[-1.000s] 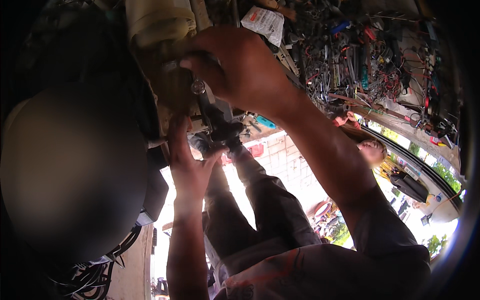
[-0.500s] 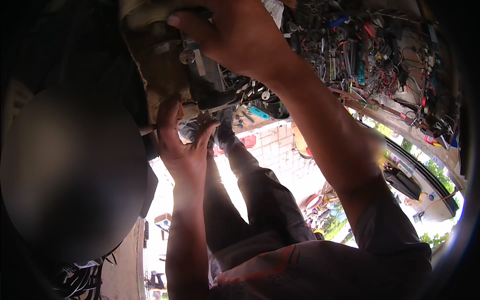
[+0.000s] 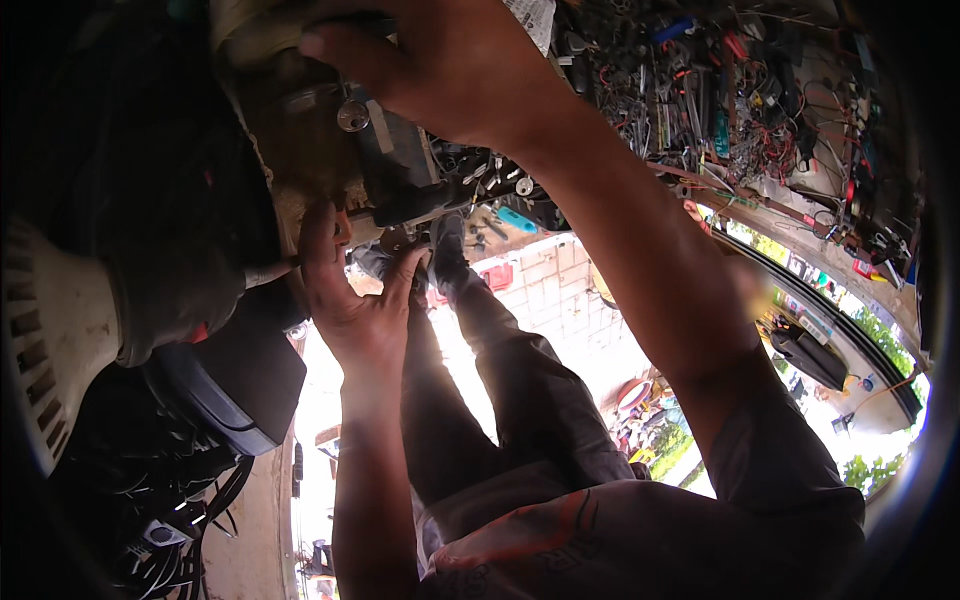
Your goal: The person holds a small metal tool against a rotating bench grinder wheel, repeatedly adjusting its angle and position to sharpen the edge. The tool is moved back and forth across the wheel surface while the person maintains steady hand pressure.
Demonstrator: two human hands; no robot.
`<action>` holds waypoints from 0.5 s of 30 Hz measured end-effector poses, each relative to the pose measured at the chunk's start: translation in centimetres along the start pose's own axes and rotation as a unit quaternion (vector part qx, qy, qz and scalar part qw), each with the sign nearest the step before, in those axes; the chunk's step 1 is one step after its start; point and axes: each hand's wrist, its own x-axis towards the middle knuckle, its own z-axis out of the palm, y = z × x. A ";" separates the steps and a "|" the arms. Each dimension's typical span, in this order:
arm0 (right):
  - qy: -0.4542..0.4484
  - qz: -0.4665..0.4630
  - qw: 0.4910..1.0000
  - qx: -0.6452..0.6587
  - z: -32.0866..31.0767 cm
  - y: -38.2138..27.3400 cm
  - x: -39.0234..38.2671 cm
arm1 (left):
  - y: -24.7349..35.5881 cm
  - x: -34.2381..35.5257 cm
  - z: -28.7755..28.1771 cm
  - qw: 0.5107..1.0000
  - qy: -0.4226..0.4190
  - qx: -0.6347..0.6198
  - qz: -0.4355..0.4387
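Note:
My left hand point(image 3: 355, 315) is raised below a worn brownish machine point(image 3: 315, 140), thumb and forefinger bent toward each other. At the thumb tip is a small grey flat piece, apparently the head of a key point(image 3: 396, 238). The forefinger lies beside a small orange part point(image 3: 343, 226) on the machine. A dark horizontal handle-like bar point(image 3: 415, 204) runs just above that hand. My right hand point(image 3: 455, 75) reaches over the machine's top, its thumb stretched left against a pale part; its other fingers are mostly hidden. Under that hand dangles a round-headed key point(image 3: 352, 115).
Several loose keys point(image 3: 490, 180) lie right of the machine. Tools and wires crowd the bench point(image 3: 690, 110) at upper right. At left stand a pale vented housing point(image 3: 50, 330) and a dark box point(image 3: 235, 375), with black cables point(image 3: 190, 540) below. A teal-handled tool point(image 3: 516, 219) lies beyond my feet.
The view has shifted slightly, so the machine and both hands appear a little further left. The blurred patch at left is gone, showing the pale housing and dark box. Both hands keep nearly the same pose.

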 end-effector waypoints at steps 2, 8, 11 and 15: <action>0.060 -0.020 0.996 -0.063 0.5 0.2 -0.3 | -0.1 0.3 0.1 0.999 -0.004 0.028 0.020; 0.043 -0.028 0.998 -0.035 0.2 0.2 -0.6 | 1.9 1.1 0.0 0.995 0.028 0.026 0.095; 0.030 -0.028 0.999 -0.032 0.1 0.2 -0.6 | 2.5 3.3 0.4 0.994 0.060 -0.015 0.095; 0.055 -0.050 0.997 -0.031 0.2 0.5 -0.5 | 3.9 6.8 0.3 0.995 0.065 -0.036 0.066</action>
